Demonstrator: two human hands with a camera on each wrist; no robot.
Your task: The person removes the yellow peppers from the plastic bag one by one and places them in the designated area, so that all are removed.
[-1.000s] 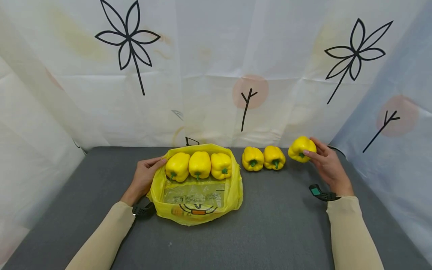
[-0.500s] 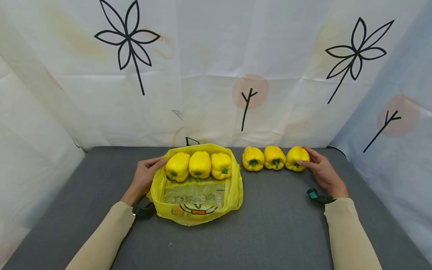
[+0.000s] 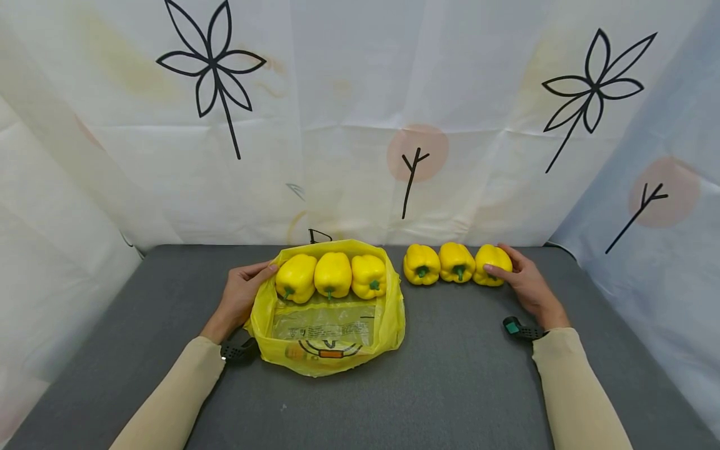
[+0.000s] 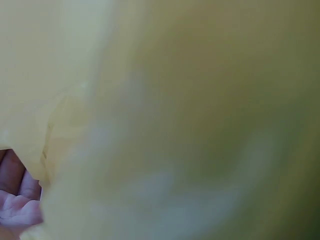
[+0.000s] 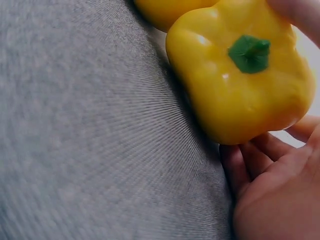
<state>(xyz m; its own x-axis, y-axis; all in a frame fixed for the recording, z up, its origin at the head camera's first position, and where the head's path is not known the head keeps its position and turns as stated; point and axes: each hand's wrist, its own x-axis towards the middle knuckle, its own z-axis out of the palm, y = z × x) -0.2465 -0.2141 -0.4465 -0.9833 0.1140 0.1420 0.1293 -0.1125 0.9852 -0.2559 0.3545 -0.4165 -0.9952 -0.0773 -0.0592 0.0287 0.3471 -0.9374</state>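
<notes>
A yellow plastic bag [image 3: 332,350] lies open on the grey table [image 3: 450,387], with three yellow bell peppers [image 3: 333,274] in a row at its far end. My left hand [image 3: 253,281] grips the bag's left rim, thumb over the edge; the left wrist view shows only blurred yellow bag [image 4: 190,120] plastic and fingertips [image 4: 17,200]. Right of the bag, three more peppers stand in a line. My right hand [image 3: 509,270] curls round the rightmost pepper [image 3: 488,257], which rests on the table beside the middle pepper [image 3: 457,262]. The right wrist view shows this pepper [image 5: 240,80], green stem towards the camera, against my fingers [image 5: 250,165].
White cloth walls [image 3: 360,125] printed with black flowers close in the table at the back and both sides. A black clip [image 3: 317,235] sticks up behind the bag. Bare grey table lies in front of the bag and peppers.
My right hand has lowered the raised pepper onto the table and slid it left against the other two. The left hand and bag have not moved.
</notes>
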